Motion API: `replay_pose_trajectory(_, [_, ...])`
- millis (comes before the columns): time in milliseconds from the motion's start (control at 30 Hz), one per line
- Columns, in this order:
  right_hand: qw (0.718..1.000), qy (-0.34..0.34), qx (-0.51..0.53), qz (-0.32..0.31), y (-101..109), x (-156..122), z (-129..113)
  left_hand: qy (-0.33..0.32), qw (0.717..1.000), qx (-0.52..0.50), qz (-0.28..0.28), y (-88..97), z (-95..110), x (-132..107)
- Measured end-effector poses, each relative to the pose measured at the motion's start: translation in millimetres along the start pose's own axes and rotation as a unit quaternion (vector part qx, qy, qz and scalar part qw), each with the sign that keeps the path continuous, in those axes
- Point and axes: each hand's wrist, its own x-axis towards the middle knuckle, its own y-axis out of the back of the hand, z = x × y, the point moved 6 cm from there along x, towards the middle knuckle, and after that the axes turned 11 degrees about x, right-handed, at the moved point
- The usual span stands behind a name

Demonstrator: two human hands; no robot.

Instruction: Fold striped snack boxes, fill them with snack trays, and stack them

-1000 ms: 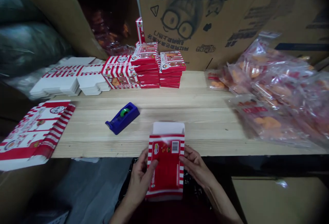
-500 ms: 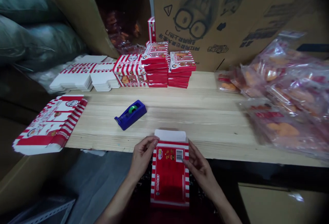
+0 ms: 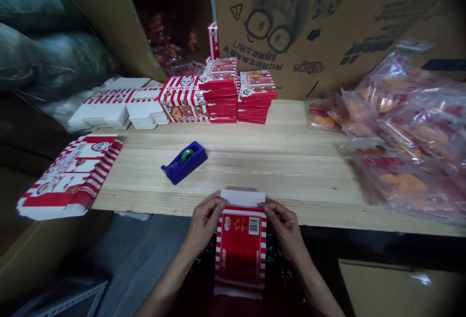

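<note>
A red-and-white striped carton (image 3: pixel 240 254) with a barcode lies in front of me, at the wooden table's near edge (image 3: pixel 291 212). Its white top flap (image 3: pixel 242 198) sticks up beyond the printed panel, bent over at the fold. My left hand (image 3: pixel 206 222) pinches the carton's upper left corner, and my right hand (image 3: pixel 284 225) grips the upper right corner. The fingers of both hands rest along the fold. The carton's lower end hangs past the table edge, over my lap.
A blue tape dispenser (image 3: pixel 184 162) stands on the table. Stacks of red cartons (image 3: pixel 222 97) and white flat blanks (image 3: pixel 105 110) line the back. Another flattened carton (image 3: pixel 69 177) lies at the left edge. Clear bags of orange snacks (image 3: pixel 400 147) pile up on the right.
Both hands have moved up to the carton's top corners and closed on the fold. The white flap now appears shorter, bent further over.
</note>
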Motion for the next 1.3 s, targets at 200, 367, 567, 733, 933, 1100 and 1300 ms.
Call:
replay_pose_trajectory(200, [0.989,-0.019,0.149,-0.011,-19,2,-12,0.124,0.946,-0.297,0.043,-18.7,-11,2])
replay_pose_trajectory(367, [0.968,-0.097,0.177,-0.148,-25,4,-20,0.172,0.899,-0.382,-0.129,-27.3,-3,8])
replay_pose_trajectory(567, [0.983,-0.054,0.056,-0.164,-12,11,-16,0.097,0.955,-0.251,-0.122,-14.1,-5,14])
replay_pose_trajectory(733, [0.983,0.030,-0.045,-0.174,-1,8,-23,-0.042,0.984,-0.058,-0.160,-7.7,1,11])
replay_pose_trajectory(933, [0.969,0.002,-0.125,-0.214,7,4,-39,-0.075,0.981,-0.004,-0.181,-5.3,16,9])
replay_pose_trajectory(1100, [0.948,-0.026,-0.156,-0.277,-16,15,-54,-0.034,0.967,0.055,-0.247,-6.0,31,23])
replay_pose_trajectory(1300, [0.938,-0.027,-0.173,-0.300,-32,21,-60,-0.070,0.957,0.116,-0.256,-4.9,43,35])
